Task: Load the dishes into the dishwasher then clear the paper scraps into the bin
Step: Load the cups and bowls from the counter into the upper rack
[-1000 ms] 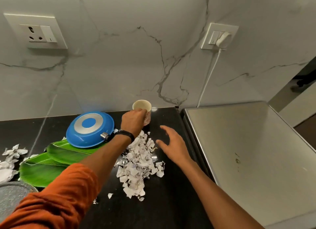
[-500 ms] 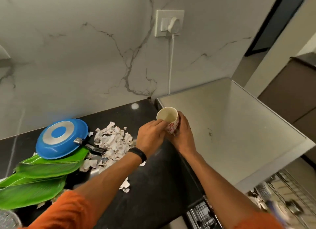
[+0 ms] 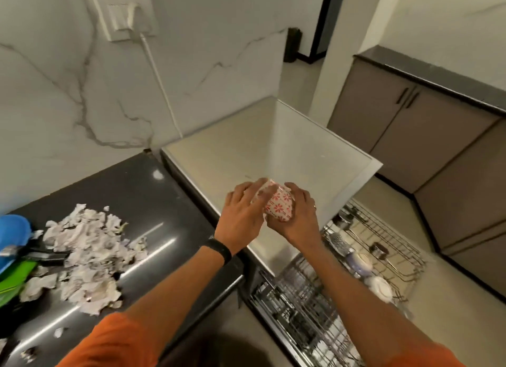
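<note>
1. You hold the cup (image 3: 279,206) in both hands above the pale top of the dishwasher (image 3: 224,153), near its front edge. The cup is white with red flowers and is tipped onto its side.
2. The fingers of your left hand (image 3: 241,216) are clamped over the cup's left side. Their tips are blurred. A black wristband (image 3: 219,250) sits on that wrist.
3. The fingers of your right hand (image 3: 297,219) are curled round the cup's right side and underside, clamped on it.
4. Below your right forearm a wire rack (image 3: 295,306) is pulled out of the dishwasher. A second wire rack (image 3: 388,240) lies to its right and carries a few small pale vessels.
5. The paper scraps (image 3: 87,257) lie in a loose heap on the black worktop (image 3: 153,202), well to the left of your hands, with a few stray bits near the worktop's front edge.
6. At the far left edge, a blue pan (image 3: 13,235) and green plates (image 3: 13,279) touch the heap.
7. A white plug sits in the wall socket (image 3: 128,16) above, and its cord runs down behind the dishwasher.
</note>
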